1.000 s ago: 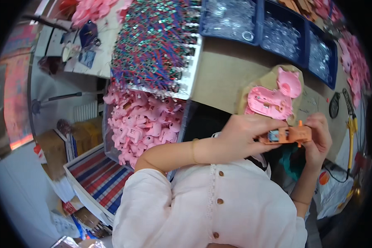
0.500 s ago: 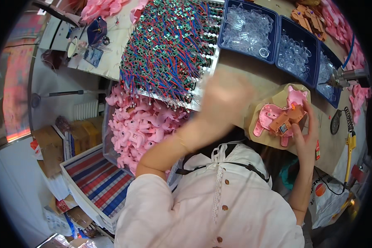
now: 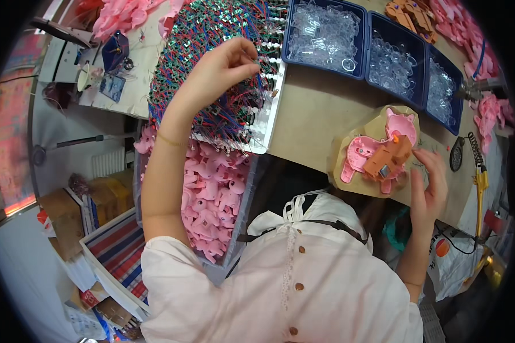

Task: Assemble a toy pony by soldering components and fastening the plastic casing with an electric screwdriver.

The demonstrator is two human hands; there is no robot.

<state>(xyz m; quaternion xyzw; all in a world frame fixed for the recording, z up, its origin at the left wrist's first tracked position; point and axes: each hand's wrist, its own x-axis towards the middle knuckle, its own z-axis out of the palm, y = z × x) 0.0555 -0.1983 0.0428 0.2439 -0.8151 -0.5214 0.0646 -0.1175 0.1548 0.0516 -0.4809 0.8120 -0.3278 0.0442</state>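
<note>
My left hand [image 3: 226,71] is over the pile of small green circuit boards with red and blue wires [image 3: 206,34]. Its thumb and fingers curl in toward each other; anything between the tips is too small to make out. My right hand [image 3: 430,186] is beside the right edge of a tan fixture block [image 3: 340,166], fingers apart and holding nothing. In the fixture lies an opened pink plastic toy shell [image 3: 357,150], shaped like an animal. A brown-orange plastic housing [image 3: 390,157] sits across the shell, with a small metallic square on it.
Blue bins [image 3: 357,74] of clear plastic parts line the table's far side. A plastic-lined crate [image 3: 243,211] of pink toy bodies [image 3: 212,197] stands below the white board tray [image 3: 272,123]. More orange housings [image 3: 412,17] lie far right, near a metal tool [image 3: 480,90] and a coiled cord [image 3: 479,151].
My left hand has swung left and away, from near the fixture to the wired boards. My right hand has drawn off the pink shell and opened beside it. The view has shifted slightly.
</note>
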